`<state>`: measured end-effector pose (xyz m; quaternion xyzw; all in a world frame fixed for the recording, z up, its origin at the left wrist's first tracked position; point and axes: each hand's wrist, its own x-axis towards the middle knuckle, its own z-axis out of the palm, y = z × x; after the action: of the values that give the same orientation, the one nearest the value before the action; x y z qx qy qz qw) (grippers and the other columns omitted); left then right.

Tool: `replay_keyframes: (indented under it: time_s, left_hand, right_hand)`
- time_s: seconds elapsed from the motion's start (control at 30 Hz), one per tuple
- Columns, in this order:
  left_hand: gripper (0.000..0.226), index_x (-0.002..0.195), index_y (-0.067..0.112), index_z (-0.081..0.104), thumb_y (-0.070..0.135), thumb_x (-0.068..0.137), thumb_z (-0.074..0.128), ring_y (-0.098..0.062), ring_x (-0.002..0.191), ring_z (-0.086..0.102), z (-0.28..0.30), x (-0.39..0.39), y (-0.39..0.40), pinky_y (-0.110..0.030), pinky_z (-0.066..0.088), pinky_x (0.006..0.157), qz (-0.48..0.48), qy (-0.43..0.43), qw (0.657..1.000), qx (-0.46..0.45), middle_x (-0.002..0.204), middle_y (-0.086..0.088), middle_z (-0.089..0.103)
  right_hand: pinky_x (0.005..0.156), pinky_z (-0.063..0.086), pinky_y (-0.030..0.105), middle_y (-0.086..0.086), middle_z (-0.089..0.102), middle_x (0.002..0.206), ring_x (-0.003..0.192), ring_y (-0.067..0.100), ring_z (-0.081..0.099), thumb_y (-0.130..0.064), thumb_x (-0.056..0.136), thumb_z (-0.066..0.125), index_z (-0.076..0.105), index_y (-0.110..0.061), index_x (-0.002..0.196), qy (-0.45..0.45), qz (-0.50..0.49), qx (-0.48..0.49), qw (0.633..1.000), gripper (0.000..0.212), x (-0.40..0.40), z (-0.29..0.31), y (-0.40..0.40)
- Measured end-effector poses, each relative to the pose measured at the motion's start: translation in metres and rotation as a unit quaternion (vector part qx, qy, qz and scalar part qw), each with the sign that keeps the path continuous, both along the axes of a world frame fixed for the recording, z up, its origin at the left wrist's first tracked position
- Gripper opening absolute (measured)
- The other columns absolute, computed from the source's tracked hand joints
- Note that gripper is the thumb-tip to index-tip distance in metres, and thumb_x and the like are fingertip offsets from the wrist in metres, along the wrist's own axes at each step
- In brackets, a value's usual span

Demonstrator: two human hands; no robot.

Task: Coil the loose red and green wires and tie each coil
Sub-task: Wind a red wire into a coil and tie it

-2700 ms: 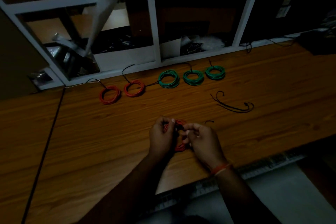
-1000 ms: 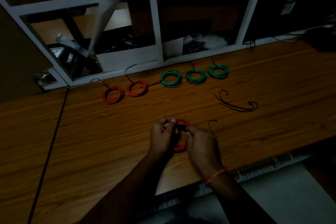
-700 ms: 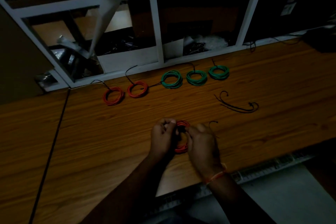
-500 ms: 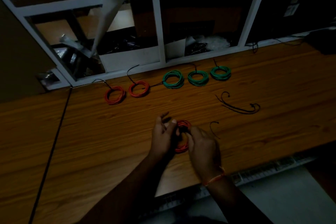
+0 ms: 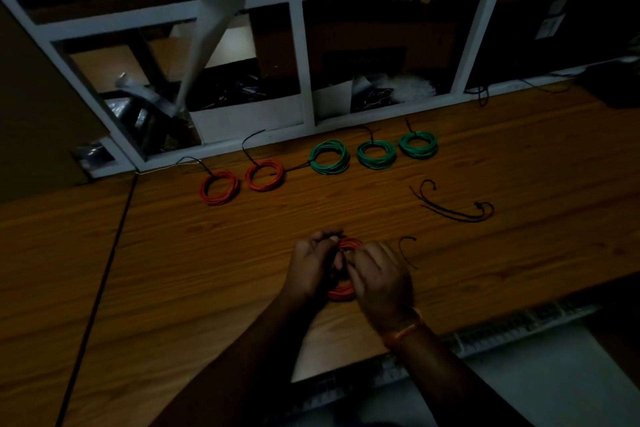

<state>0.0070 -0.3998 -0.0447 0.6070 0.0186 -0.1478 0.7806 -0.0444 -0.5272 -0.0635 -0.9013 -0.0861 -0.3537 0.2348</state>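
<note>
Both hands, left hand (image 5: 311, 265) and right hand (image 5: 379, 276), pinch the red coil (image 5: 341, 291), steadying it for tying.

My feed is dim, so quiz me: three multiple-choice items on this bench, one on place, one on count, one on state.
1. Where is the loose bundle of black ties?
A. right of the hands
B. inside the shelf
C. left of the red coils

2. How many green coils lie in the back row?
A. one
B. three
C. five

3. What are the hands doing?
A. resting flat
B. both gripping a red coil
C. lifting a green coil

Answers: 1 A, it lies on the bench to the right. 2 B, three green coils show. 3 B, left hand and right hand hold the red coil.
</note>
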Motion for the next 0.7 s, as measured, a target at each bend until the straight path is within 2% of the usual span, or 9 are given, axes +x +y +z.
replay_keyframes:
  time_s: [0.1, 0.27, 0.47, 0.7]
  left_hand:
    - [0.025, 0.124, -0.010, 0.053, 0.002, 0.104, 0.043, -0.014, 0.042, 0.043, 0.004, -0.002, -0.002, -0.019, 0.034, 0.043, 0.008, 0.013, 1.000, -0.014, 0.053, -0.007, 0.048]
    - [0.024, 0.126, 0.001, 0.053, 0.005, 0.104, 0.043, -0.015, 0.044, 0.042, 0.006, -0.004, -0.002, -0.022, 0.034, 0.042, 0.008, 0.028, 0.999, -0.021, 0.055, -0.006, 0.047]
    - [0.023, 0.104, -0.005, 0.062, 0.006, 0.104, 0.042, -0.016, 0.043, 0.043, 0.010, -0.005, -0.002, -0.019, 0.033, 0.043, 0.013, 0.018, 1.000, -0.022, 0.054, -0.010, 0.048]
    - [0.027, 0.104, -0.018, 0.061, 0.002, 0.101, 0.044, -0.018, 0.050, 0.050, 0.003, 0.000, 0.000, -0.021, 0.039, 0.048, 0.015, 0.024, 1.000, -0.001, 0.063, -0.012, 0.052]
  right_hand:
    - [0.064, 0.038, 0.033, 0.007, 0.058, 0.080, 0.075, 0.026, 0.052, -0.003, 0.086, 0.075, 0.066, -0.007, 0.078, -0.008, 0.001, 0.017, 1.000, 0.013, -0.001, 0.002, -0.003]
    - [0.064, 0.040, 0.033, 0.006, 0.059, 0.079, 0.074, 0.025, 0.053, -0.003, 0.084, 0.077, 0.066, -0.008, 0.076, -0.025, 0.007, 0.024, 0.999, 0.015, -0.003, 0.007, -0.007]
    - [0.058, 0.041, 0.037, 0.007, 0.055, 0.074, 0.069, 0.026, 0.051, -0.001, 0.082, 0.077, 0.062, -0.007, 0.071, -0.036, 0.008, 0.012, 0.999, 0.020, -0.004, -0.001, -0.005]
    - [0.061, 0.041, 0.037, 0.008, 0.058, 0.078, 0.071, 0.029, 0.054, -0.004, 0.083, 0.077, 0.063, -0.007, 0.074, -0.034, 0.016, 0.011, 0.999, 0.017, -0.005, -0.003, -0.007]
